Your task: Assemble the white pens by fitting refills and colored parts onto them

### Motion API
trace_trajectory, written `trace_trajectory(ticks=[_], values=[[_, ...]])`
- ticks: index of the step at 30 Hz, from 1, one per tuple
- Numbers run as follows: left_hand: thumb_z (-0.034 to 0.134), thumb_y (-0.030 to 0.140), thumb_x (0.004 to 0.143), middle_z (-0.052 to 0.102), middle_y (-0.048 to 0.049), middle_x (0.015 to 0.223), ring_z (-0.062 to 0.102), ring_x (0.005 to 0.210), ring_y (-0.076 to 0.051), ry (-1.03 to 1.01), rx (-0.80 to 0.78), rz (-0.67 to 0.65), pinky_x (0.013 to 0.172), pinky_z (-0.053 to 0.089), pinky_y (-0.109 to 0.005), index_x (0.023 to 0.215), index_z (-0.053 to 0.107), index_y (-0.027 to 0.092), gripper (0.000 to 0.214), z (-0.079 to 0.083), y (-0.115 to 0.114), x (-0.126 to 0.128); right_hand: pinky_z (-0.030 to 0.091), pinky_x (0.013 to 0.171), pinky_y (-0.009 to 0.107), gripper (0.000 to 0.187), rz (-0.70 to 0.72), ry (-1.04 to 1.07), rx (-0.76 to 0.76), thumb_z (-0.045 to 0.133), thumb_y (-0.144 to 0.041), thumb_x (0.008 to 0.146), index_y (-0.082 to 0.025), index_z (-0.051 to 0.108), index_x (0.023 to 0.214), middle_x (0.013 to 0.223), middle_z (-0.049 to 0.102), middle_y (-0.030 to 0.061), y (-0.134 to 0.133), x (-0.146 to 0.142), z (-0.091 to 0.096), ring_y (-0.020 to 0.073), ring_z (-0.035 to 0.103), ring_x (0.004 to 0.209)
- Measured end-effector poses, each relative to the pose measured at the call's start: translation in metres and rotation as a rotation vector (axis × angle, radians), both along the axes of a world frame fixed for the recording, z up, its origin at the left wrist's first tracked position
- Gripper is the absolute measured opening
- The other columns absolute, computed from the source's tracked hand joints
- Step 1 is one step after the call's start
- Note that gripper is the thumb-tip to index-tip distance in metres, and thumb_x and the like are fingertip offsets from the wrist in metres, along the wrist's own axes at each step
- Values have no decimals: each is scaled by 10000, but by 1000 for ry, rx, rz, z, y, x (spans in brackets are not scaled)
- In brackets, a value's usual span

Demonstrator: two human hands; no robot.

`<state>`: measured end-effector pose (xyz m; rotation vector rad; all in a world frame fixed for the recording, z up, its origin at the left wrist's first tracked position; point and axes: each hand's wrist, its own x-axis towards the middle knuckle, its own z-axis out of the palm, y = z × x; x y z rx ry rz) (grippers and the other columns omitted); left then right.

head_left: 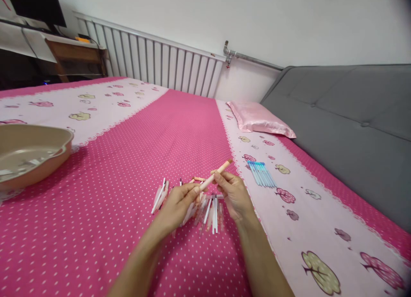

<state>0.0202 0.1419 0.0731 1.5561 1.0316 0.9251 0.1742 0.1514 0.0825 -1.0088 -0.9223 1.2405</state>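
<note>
A peach and pale pink pen [207,182] with a brown end slants up to the right between my hands. My left hand [181,202] pinches its lower pale part, thumb on top. Around its upper, peach-coloured part the fingers of my right hand [233,192] are closed. Beneath both hands lie loose pen parts: white refills [215,220] with dark tips and clear pinkish barrels [201,211]. More slim white and pinkish pieces [159,197] rest to the left of my left hand. My hands hide some of the pile.
A row of blue pens [261,175] lies side by side to the right. At the left stands a beige basin [35,160] with something pale inside. A pink pillow [258,118] rests near the grey headboard [346,112]. A white radiator [154,52] lines the wall.
</note>
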Motion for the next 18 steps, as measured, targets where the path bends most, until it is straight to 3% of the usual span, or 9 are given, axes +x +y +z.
trace_trajectory(ticks=[3, 6, 10, 13, 18], values=[[424, 437, 826, 531, -12, 610, 490, 590, -118, -115, -105, -23, 572, 409, -232, 655, 587, 156, 367, 3, 0, -3, 286, 440, 193, 261, 65, 14, -13, 748, -346, 591, -176, 712, 786, 605, 527, -25, -1, 2, 1, 60, 373, 490], [403, 452, 836, 499, -2, 572, 497, 582, -119, -194, -154, 51, 583, 428, -239, 787, 607, 146, 371, 7, -2, -4, 294, 419, 178, 282, 103, 62, -14, 733, -342, 618, -186, 706, 852, 635, 515, -25, -1, 2, 1, 55, 378, 490], [628, 378, 709, 574, -9, 728, 537, 634, -108, -280, -161, 128, 597, 443, -226, 960, 551, 155, 344, 9, -1, -2, 317, 407, 161, 296, 78, 99, -12, 720, -328, 641, -196, 694, 905, 647, 511, -27, 0, 2, -1, 52, 394, 494], [659, 354, 680, 577, -4, 744, 540, 637, -106, -267, -118, 162, 594, 440, -222, 897, 542, 155, 317, 5, 1, -2, 332, 411, 149, 284, 79, 106, -7, 716, -319, 651, -193, 692, 903, 653, 508, -26, 0, 1, -1, 54, 420, 520], [496, 466, 787, 544, 2, 597, 490, 570, -108, -133, -33, 237, 556, 390, -219, 692, 592, 146, 347, 1, 4, -4, 334, 404, 135, 260, 94, 115, 3, 699, -311, 676, -190, 688, 905, 667, 498, -26, -3, -1, 2, 44, 404, 510]])
